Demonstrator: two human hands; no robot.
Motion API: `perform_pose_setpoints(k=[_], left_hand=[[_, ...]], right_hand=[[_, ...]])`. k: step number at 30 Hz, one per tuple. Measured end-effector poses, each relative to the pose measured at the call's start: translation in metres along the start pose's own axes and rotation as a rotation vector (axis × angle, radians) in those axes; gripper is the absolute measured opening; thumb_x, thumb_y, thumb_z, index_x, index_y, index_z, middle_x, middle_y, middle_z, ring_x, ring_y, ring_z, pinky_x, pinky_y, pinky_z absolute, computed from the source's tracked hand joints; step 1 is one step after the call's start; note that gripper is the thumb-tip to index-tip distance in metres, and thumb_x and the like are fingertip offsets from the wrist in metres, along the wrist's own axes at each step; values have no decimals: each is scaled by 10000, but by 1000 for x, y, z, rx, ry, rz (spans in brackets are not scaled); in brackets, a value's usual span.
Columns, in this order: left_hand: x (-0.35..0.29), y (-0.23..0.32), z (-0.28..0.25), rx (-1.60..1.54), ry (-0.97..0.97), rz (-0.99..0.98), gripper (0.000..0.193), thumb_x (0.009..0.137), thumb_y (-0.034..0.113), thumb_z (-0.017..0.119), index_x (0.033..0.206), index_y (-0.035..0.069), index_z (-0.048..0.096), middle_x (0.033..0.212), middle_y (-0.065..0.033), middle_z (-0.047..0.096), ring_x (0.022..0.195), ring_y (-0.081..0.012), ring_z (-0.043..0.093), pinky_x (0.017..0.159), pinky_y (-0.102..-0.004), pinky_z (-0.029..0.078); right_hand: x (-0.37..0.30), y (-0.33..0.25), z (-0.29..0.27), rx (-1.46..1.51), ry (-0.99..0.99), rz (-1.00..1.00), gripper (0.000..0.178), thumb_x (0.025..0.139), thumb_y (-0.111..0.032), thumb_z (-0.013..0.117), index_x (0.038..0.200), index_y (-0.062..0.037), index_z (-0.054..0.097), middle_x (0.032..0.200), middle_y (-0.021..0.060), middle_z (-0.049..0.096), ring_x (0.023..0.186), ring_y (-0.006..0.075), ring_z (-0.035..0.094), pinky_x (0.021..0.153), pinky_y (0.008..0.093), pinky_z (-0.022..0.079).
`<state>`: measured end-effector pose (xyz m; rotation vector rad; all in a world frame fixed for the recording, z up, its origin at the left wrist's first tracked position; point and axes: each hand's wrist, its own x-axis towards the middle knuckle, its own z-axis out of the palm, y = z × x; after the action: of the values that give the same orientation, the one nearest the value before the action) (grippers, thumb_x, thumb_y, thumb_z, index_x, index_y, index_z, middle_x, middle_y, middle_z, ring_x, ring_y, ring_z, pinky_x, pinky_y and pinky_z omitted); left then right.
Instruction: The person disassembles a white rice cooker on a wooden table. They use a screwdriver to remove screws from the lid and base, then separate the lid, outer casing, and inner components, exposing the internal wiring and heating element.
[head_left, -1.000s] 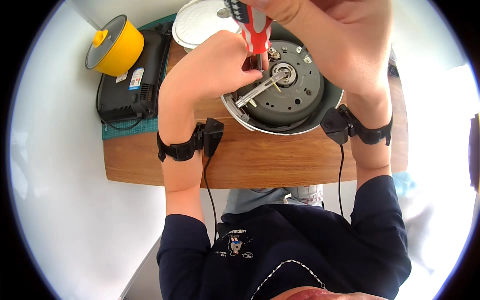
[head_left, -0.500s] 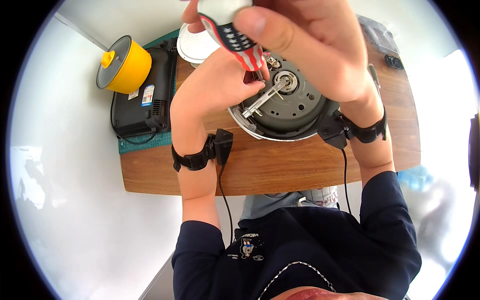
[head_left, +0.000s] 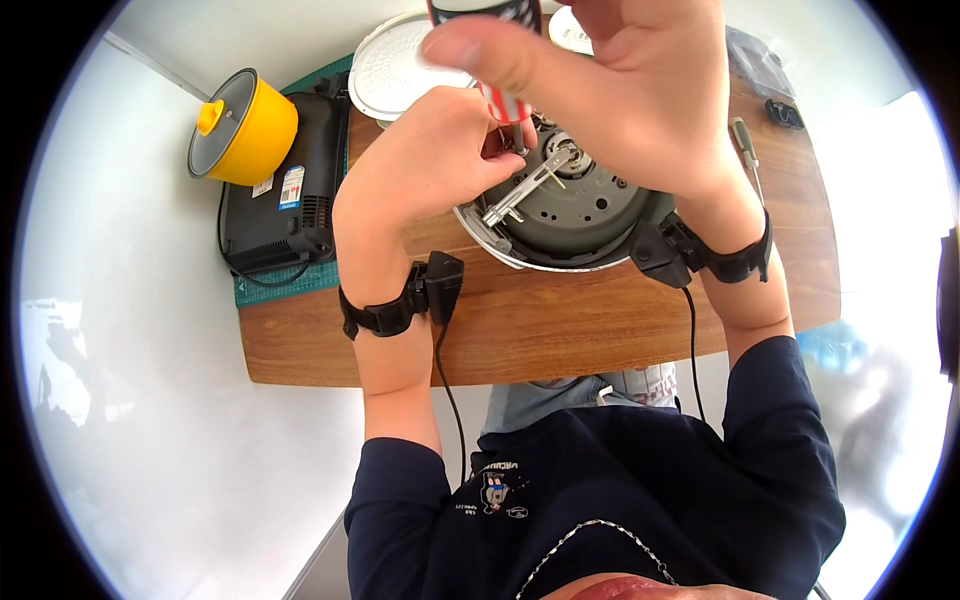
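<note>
My right hand (head_left: 610,100) is closed about the handle of a screwdriver (head_left: 506,104) with a red, white and dark pattern. Its thumb lies across the handle, and its other fingers are mostly cut off by the top edge. Below, my left hand (head_left: 430,150) is closed, its thumb and fingers pinched around the screwdriver's tip; what they grip is hidden. Both hands are over an open round appliance body (head_left: 560,215) with a dark grey metal inside and a light rim. A silver metal arm (head_left: 525,190) reaches from its central ring to the near left rim.
A white round cover (head_left: 385,75) lies behind my left hand. At left, a yellow pot (head_left: 262,130) with a grey lid stands on a black appliance (head_left: 275,225) on a green mat (head_left: 290,292). Another screwdriver (head_left: 745,145) and a clear plastic packet (head_left: 757,62) lie at right.
My right thumb has swung left across the handle, and the right hand has turned. The view has shifted slightly, showing more of the white cover. My left hand stays at the tip.
</note>
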<state>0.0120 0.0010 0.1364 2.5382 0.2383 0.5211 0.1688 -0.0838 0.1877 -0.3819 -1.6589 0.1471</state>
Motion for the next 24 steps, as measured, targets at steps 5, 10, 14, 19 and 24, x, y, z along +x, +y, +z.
perform_pose_setpoints(k=[5,10,14,19,24], left_hand=[[-1,8,1,-42,79,-14,234,776,76,704,995,-5,709,727,-167,682,695,-312,685,680,-370,534],[-10,3,4,138,79,-104,236,791,115,697,993,-7,702,771,-186,694,735,-343,678,683,-376,534],[2,12,-3,163,-103,-191,262,799,147,708,993,-27,686,838,-223,687,821,-394,658,702,-395,535],[-1,8,5,-46,173,-8,267,803,143,714,995,-39,672,845,-247,668,839,-423,643,716,-418,530],[-9,17,1,139,7,-239,221,832,138,688,992,-14,683,882,-221,692,828,-405,650,717,-423,526]], right_hand=[[1,-4,-2,-276,-54,-122,445,935,34,649,1361,56,522,990,90,633,846,95,550,740,219,457],[11,-28,8,-185,66,-10,443,904,32,707,1326,50,573,1109,112,692,834,100,568,757,235,493],[2,2,-23,190,-170,-17,357,936,33,670,1287,66,614,1134,147,700,912,133,623,806,253,527],[-1,22,-14,-30,-138,-201,390,843,-9,786,1216,24,677,1162,107,712,867,141,594,788,251,511],[2,7,-21,-204,-181,-172,520,767,-12,850,1267,-49,711,1233,34,720,896,135,586,797,263,514]])
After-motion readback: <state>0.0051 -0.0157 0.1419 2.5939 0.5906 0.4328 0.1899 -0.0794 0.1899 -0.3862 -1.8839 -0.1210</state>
